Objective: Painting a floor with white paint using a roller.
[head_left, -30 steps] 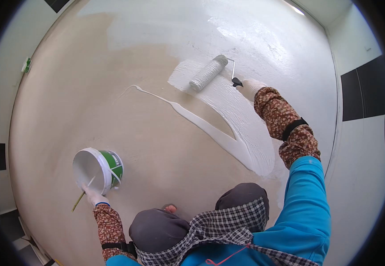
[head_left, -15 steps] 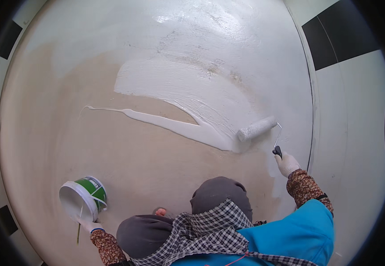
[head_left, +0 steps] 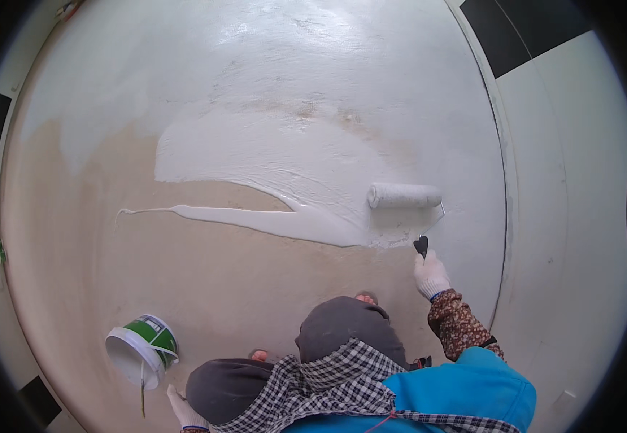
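Note:
My right hand (head_left: 432,274), in a white knit glove, is closed around the black handle of a paint roller (head_left: 405,195). The roller's white, coated sleeve lies on the floor at the right end of a thick streak of white paint (head_left: 255,219). At lower left is a white and green bucket (head_left: 153,338), its mouth showing and a thin stick (head_left: 142,390) leaning over its rim. My gloved left hand (head_left: 185,410) is just right of the bucket, apart from it, fingers stretched out and holding nothing. My left wrist is at the lower edge.
A wet white coat (head_left: 219,144) covers the floor ahead; bare beige floor (head_left: 205,289) lies nearer my knees. White walls with black tiles (head_left: 530,29) bound both sides. A small green and white object (head_left: 0,251) is by the left wall.
My left hand has let go of the bucket and drawn back from it. The roller has moved left and turned nearly level, with my right hand moving left too. The view has shifted.

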Demonstrator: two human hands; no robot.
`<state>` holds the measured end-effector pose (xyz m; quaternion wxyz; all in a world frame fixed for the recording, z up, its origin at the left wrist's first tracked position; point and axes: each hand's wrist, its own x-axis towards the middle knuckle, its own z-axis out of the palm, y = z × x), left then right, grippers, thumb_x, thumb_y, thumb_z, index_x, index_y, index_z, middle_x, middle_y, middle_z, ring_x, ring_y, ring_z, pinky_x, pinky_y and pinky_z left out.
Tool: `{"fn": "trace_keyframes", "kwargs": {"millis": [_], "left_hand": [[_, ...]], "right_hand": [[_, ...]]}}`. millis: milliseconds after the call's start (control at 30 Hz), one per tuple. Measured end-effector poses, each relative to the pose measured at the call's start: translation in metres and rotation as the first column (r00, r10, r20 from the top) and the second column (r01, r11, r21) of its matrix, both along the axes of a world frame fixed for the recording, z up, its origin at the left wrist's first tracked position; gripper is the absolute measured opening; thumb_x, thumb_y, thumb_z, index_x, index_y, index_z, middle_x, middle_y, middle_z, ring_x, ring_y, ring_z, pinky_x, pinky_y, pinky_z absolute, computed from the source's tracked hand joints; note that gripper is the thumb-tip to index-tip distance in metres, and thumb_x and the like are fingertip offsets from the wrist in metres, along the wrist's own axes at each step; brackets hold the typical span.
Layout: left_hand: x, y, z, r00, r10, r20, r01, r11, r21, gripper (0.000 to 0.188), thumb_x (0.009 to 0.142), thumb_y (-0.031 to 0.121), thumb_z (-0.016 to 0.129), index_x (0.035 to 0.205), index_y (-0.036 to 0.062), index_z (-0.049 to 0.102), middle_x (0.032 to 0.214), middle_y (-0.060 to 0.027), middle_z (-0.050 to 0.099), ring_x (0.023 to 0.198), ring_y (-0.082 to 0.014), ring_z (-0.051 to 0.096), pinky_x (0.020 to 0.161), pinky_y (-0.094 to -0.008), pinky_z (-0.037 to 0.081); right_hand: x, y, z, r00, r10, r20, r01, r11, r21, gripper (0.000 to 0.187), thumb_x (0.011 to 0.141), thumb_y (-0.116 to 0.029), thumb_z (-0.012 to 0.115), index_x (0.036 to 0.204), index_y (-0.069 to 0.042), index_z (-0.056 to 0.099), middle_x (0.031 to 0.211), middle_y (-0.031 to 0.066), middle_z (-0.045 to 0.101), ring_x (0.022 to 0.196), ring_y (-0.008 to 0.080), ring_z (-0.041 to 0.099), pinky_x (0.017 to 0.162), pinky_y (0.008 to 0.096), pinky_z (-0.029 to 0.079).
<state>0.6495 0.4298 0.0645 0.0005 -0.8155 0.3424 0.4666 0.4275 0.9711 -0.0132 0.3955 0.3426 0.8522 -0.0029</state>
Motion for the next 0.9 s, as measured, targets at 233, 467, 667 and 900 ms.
{"fn": "trace_keyframes", "kwargs": {"millis": [233, 467, 667, 900], "left_hand": [[-0.116, 0.029, 0.079, 0.567, -0.823, 0.025, 0.816, 0.557, -0.156, 0.027, 0.098, 0.026, 0.055, 0.094, 0.0017, 0.066, 0.080, -0.0001, 0.059, 0.066, -0.0080, 0.048, 0.057, -0.0235, 0.039], [-0.173, 0.095, 0.073, 0.087, -0.974, -0.207, 0.980, 0.121, -0.159, 0.033, 0.083, 0.032, 0.067, 0.078, 0.0007, 0.061, 0.067, -0.0046, 0.061, 0.056, -0.0117, 0.052, 0.053, -0.0279, 0.043], [-0.201, 0.117, 0.058, -0.054, -0.985, -0.162, 0.992, -0.033, -0.125, 0.023, 0.077, 0.007, 0.065, 0.061, 0.0005, 0.050, 0.051, 0.0015, 0.044, 0.050, -0.0046, 0.040, 0.047, -0.0242, 0.034], [-0.219, 0.115, 0.051, 0.029, -0.964, -0.263, 0.998, 0.041, -0.041, 0.025, 0.080, 0.012, 0.065, 0.065, 0.0002, 0.050, 0.054, 0.0015, 0.043, 0.054, -0.0040, 0.039, 0.047, -0.0249, 0.033]], "right_hand": [[-0.215, 0.036, -0.113, 0.939, 0.057, -0.338, -0.071, 0.997, -0.029, 0.044, 0.097, -0.033, 0.043, 0.117, 0.003, 0.058, 0.111, 0.0271, 0.064, 0.109, 0.0424, 0.060, 0.092, 0.0486, 0.048], [-0.255, 0.028, -0.109, 0.936, 0.123, -0.329, -0.157, 0.985, -0.079, 0.045, 0.096, -0.032, 0.043, 0.118, 0.005, 0.058, 0.116, 0.0288, 0.062, 0.114, 0.0417, 0.058, 0.095, 0.0473, 0.047], [-0.070, 0.019, -0.027, 0.984, 0.173, -0.037, -0.176, 0.982, -0.062, 0.041, 0.096, -0.035, 0.045, 0.116, 0.001, 0.048, 0.105, 0.0311, 0.064, 0.103, 0.0462, 0.061, 0.089, 0.0540, 0.047], [0.029, -0.020, 0.014, 0.985, 0.117, 0.123, -0.110, 0.992, -0.065, 0.038, 0.097, -0.035, 0.046, 0.114, -0.001, 0.045, 0.097, 0.0302, 0.065, 0.094, 0.0466, 0.064, 0.083, 0.0541, 0.050]]}}
